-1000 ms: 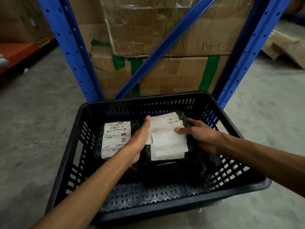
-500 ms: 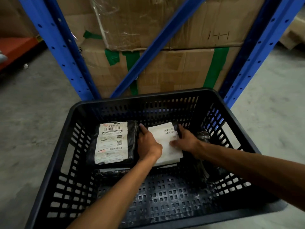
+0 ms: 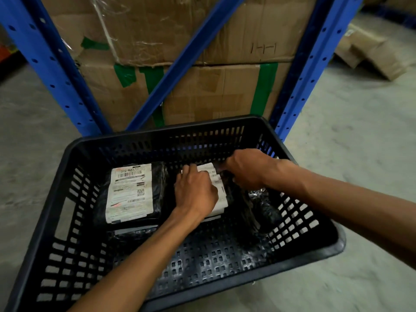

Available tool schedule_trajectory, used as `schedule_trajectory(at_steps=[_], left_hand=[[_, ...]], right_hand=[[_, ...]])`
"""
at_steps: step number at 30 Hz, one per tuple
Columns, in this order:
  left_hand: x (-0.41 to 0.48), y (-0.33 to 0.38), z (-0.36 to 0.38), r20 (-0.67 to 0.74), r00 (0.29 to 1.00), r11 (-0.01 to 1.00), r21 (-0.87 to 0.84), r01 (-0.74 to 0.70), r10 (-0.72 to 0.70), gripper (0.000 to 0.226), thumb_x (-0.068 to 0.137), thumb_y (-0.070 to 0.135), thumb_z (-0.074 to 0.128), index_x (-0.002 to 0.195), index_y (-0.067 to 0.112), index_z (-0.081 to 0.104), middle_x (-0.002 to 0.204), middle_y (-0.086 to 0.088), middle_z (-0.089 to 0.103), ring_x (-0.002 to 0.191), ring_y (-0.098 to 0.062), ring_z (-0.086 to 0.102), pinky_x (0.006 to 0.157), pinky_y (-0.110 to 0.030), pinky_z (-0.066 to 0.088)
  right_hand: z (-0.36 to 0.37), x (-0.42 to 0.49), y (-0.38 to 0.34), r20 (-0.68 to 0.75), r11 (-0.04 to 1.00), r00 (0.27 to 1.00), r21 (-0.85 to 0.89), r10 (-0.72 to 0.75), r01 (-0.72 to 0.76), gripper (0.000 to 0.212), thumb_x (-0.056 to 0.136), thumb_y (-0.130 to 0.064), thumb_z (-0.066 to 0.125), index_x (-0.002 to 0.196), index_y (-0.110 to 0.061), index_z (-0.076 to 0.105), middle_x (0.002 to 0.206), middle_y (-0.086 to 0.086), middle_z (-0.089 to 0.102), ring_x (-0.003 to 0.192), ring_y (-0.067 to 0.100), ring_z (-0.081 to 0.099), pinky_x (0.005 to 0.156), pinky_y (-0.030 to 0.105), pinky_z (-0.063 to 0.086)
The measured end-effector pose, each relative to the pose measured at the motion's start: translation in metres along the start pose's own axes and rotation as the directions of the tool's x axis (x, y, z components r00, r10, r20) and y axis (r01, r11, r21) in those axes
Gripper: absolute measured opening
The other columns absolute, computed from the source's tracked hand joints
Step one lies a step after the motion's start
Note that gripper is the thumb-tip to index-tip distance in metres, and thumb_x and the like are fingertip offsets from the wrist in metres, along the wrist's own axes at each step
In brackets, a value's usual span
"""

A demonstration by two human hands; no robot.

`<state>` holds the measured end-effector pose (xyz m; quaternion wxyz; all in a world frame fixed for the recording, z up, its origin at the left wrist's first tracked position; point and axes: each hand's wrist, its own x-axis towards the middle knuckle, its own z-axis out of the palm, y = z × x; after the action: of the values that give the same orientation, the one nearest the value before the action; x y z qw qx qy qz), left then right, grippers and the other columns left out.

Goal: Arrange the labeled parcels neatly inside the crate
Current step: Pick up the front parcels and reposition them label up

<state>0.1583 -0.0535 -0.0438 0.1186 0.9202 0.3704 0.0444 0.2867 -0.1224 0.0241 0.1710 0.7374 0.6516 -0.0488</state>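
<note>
A black slotted crate (image 3: 157, 140) stands on the floor. Inside at the back left lies a black parcel with a white barcode label (image 3: 129, 193), flat and label up. Beside it on the right lies a second black parcel with a white label (image 3: 221, 194). My left hand (image 3: 194, 192) presses flat on its label. My right hand (image 3: 244, 170) grips its far right corner. A crumpled black wrapped parcel (image 3: 265, 208) lies against the crate's right wall. Another dark packet edge (image 3: 135, 230) shows under the left parcel.
A blue rack frame (image 3: 60, 70) with a diagonal brace stands right behind the crate, holding large taped cardboard boxes (image 3: 202, 91). Flattened cardboard (image 3: 369, 52) lies on the concrete floor at the far right. The crate's front half shows bare perforated floor.
The right parcel has gone down from mid-air onto the crate floor beside the left one. My right hand shifted to its far corner, and my left hand now lies on top.
</note>
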Motion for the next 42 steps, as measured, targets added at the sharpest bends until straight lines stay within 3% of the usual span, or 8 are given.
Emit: schedule_trajectory(at_steps=[3, 10, 20, 26, 29, 34, 38, 42], left_hand=[[-0.005, 0.012, -0.001, 0.234, 0.972, 0.987, -0.163, 0.008, 0.031, 0.023, 0.083, 0.026, 0.062, 0.097, 0.014, 0.076, 0.108, -0.010, 0.073, 0.106, -0.029, 0.065, 0.086, -0.033, 0.051], [-0.035, 0.045, 0.053, 0.811, 0.553, 0.977, -0.099, -0.190, 0.190, 0.056, 0.092, 0.033, 0.064, 0.132, -0.006, 0.057, 0.136, -0.022, 0.059, 0.125, -0.036, 0.057, 0.100, -0.037, 0.046], [-0.040, 0.056, 0.072, 0.732, 0.639, 0.946, -0.324, 0.017, 0.239, 0.077, 0.087, 0.030, 0.070, 0.152, 0.012, 0.033, 0.149, -0.013, 0.048, 0.135, -0.028, 0.049, 0.110, -0.031, 0.041], [-0.028, 0.022, 0.015, 0.706, 0.669, 0.843, -0.489, 0.224, 0.232, 0.046, 0.078, 0.022, 0.078, 0.122, 0.015, 0.067, 0.119, -0.002, 0.072, 0.113, -0.020, 0.066, 0.103, -0.031, 0.050], [-0.025, -0.004, -0.029, 0.648, 0.709, 0.766, -0.595, 0.243, 0.279, 0.038, 0.081, 0.030, 0.075, 0.118, 0.025, 0.067, 0.098, 0.015, 0.074, 0.091, 0.005, 0.068, 0.081, -0.004, 0.050], [-0.044, -0.040, -0.055, 0.436, 0.893, 0.419, -0.836, 0.356, 0.111, 0.037, 0.082, 0.051, 0.068, 0.118, 0.040, 0.067, 0.113, 0.011, 0.074, 0.105, -0.005, 0.067, 0.095, -0.030, 0.048], [-0.045, -0.042, -0.065, 0.293, 0.956, 0.032, -0.956, 0.293, -0.008, 0.042, 0.075, 0.049, 0.071, 0.114, 0.032, 0.071, 0.102, 0.005, 0.077, 0.086, -0.010, 0.074, 0.081, -0.032, 0.059], [-0.035, -0.038, -0.074, 0.161, 0.982, 0.112, -0.979, 0.171, -0.097, 0.052, 0.077, 0.041, 0.077, 0.126, 0.034, 0.064, 0.107, 0.007, 0.074, 0.094, -0.004, 0.072, 0.073, -0.018, 0.055]], right_hand=[[0.005, -0.031, -0.001, 0.089, 0.990, 0.990, -0.083, -0.108, 0.115, 0.044, 0.081, -0.019, 0.059, 0.125, -0.025, 0.063, 0.119, 0.002, 0.069, 0.111, 0.026, 0.066, 0.086, 0.038, 0.056], [0.071, -0.063, 0.002, 0.195, 0.934, 0.966, -0.284, -0.167, 0.219, 0.048, 0.093, -0.021, 0.053, 0.141, -0.021, 0.050, 0.164, 0.010, 0.020, 0.152, 0.032, 0.009, 0.122, 0.052, 0.005], [0.066, -0.060, 0.024, 0.116, 0.971, 0.966, -0.033, -0.233, 0.238, 0.047, 0.093, -0.016, 0.055, 0.139, -0.021, 0.048, 0.158, 0.008, 0.031, 0.150, 0.030, 0.018, 0.119, 0.043, 0.030], [0.015, -0.048, 0.045, 0.154, 0.892, 0.964, 0.433, -0.217, 0.131, 0.058, 0.078, -0.016, 0.075, 0.132, -0.026, 0.054, 0.126, -0.001, 0.064, 0.117, 0.018, 0.060, 0.102, 0.037, 0.047], [-0.009, -0.049, 0.061, 0.171, 0.675, 0.969, 0.738, -0.179, -0.005, 0.057, 0.085, -0.014, 0.074, 0.137, -0.025, 0.050, 0.124, -0.002, 0.068, 0.113, 0.016, 0.065, 0.100, 0.041, 0.052], [-0.029, -0.053, 0.081, 0.193, 0.458, 0.981, 0.870, 0.022, -0.182, 0.093, 0.071, -0.057, 0.074, 0.150, -0.029, 0.033, 0.139, -0.024, 0.055, 0.116, -0.013, 0.055, 0.098, 0.012, 0.040], [-0.023, -0.043, 0.080, 0.179, 0.049, 0.967, 0.980, 0.182, -0.191, 0.065, 0.079, -0.058, 0.067, 0.131, -0.019, 0.060, 0.132, 0.005, 0.066, 0.116, 0.022, 0.066, 0.098, 0.038, 0.052], [-0.024, -0.028, 0.056, 0.201, -0.157, 0.929, 0.975, 0.311, -0.158, 0.052, 0.085, -0.061, 0.059, 0.108, -0.017, 0.072, 0.095, 0.002, 0.079, 0.083, 0.017, 0.075, 0.070, 0.035, 0.061]])
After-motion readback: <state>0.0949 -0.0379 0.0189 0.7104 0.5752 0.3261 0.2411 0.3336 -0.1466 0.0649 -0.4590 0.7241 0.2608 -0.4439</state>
